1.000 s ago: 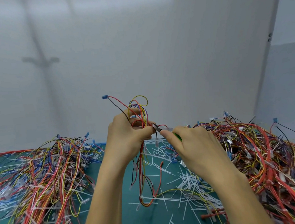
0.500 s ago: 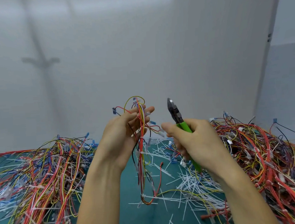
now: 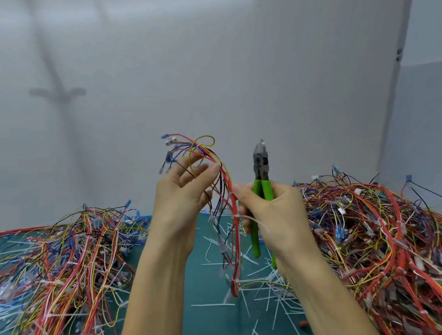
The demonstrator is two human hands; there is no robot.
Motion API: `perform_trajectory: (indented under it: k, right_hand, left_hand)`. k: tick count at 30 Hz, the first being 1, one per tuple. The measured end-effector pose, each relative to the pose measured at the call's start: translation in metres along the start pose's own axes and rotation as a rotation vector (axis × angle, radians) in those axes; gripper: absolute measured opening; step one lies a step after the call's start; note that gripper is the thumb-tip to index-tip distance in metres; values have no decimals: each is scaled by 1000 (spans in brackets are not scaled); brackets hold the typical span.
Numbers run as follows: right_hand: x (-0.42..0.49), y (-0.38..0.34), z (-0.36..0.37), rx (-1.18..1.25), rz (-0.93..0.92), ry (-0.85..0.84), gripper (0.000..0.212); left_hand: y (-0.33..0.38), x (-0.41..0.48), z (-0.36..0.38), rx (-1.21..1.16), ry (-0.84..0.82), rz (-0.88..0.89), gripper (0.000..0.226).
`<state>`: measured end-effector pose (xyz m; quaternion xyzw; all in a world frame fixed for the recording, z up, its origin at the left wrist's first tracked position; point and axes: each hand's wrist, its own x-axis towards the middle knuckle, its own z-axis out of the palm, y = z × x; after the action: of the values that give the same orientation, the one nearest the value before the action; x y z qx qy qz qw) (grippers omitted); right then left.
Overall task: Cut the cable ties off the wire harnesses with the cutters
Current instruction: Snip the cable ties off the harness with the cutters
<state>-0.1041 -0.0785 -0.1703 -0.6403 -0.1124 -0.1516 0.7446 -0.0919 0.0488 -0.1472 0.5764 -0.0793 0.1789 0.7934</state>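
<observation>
Wire harness [image 3: 227,182] up in air between hands, tail hanging over desk [image 3: 221,326]. Left hand [image 3: 182,199] fingers loose, wires draped across. Right hand [image 3: 276,210] clenched round green cutters [image 3: 261,164], nose up, thumb maybe pinning bundle. Looks like hunting next white tie [image 3: 235,215]; next: tip cutters down, nip it.

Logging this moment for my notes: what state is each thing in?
Harness: hanging, a tie on it.
Cutters: upright, blades shut, clear of wires.
Left hand: fingers loose, touching harness.
Right hand: grips cutters.
Cut ties: scattered on mat.
</observation>
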Motion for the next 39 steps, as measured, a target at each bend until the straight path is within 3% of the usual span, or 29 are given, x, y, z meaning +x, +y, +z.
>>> perform_trajectory:
  k: [2, 4, 9, 12, 15, 18, 25, 31, 39]
  right_hand:
    - [1, -3, -3, 4, -36, 16, 31]
    - [0, -5, -5, 11, -68, 23, 33]
    - [1, -6, -7, 16, -82, 23, 35]
    - [2, -6, -9, -14, -79, 29, 29]
    - [3, -5, -11, -25, -60, 45, 20]
    - [4, -6, -14, -45, -36, 12, 25]
    - [9, -12, -34, -403, 68, -264, 74]
    - [9, -8, -39, -618, 92, -333, 69]
    - [8, -5, -31, -604, 92, -305, 69]
  left_hand:
    - [2, -2, -1, 186, 28, 38, 11]
    - [4, -4, -2, 259, -71, 24, 14]
    - [1, -5, -1, 259, -295, 3, 82]
    - [1, -5, 0, 245, -268, 18, 99]
    - [2, -5, -1, 231, -254, 45, 90]
    - [3, -7, -2, 195, -254, 67, 86]
    - [2, -5, -1, 147, -159, 133, 86]
    - [-2, -1, -2, 55, -70, 142, 85]
    - [-2, 0, 2, 53, -54, 163, 86]
